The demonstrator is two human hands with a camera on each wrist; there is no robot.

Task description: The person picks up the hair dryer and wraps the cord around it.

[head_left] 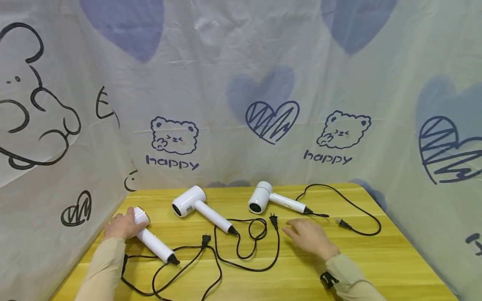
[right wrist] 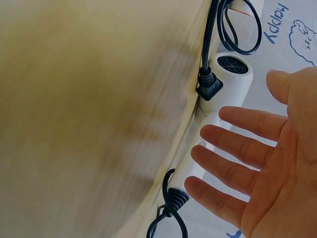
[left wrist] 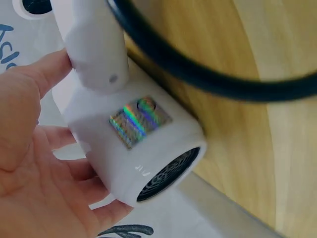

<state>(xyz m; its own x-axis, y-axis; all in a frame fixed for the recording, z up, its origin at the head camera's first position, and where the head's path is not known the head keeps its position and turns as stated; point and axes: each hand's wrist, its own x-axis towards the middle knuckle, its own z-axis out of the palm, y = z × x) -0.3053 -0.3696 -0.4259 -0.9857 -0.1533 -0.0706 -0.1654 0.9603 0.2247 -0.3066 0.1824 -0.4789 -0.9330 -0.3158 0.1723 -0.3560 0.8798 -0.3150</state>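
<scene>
Head view: a wood-grain table (head_left: 395,265) stands inside a corner of pale cloth backdrop (head_left: 226,156) printed with hearts, bears and "happy". The left hand (head_left: 122,225) grips the barrel of the left hair dryer (head_left: 154,245), near the table's left edge. The middle hair dryer (head_left: 212,216) and right hair dryer (head_left: 260,196) lie toward the back edge, the latter's cord (head_left: 370,213) looping out to the right. The right hand (head_left: 310,238) holds nothing, well apart from the left, its fingers near the middle dryer's plug (head_left: 273,220). Bare wood runs from it to the right edge; black cords crowd the left front.

Left wrist view: thumb and fingers are set about the white barrel, whose iridescent sticker (left wrist: 141,121) and dark grille (left wrist: 168,176) show only here. A blurred cord arcs across the foreground, over the wood.

Right wrist view: the palm and spread fingers face the camera, with the right hair dryer's round grille (right wrist: 232,64) behind. The table's edge meets the backdrop just beyond.
</scene>
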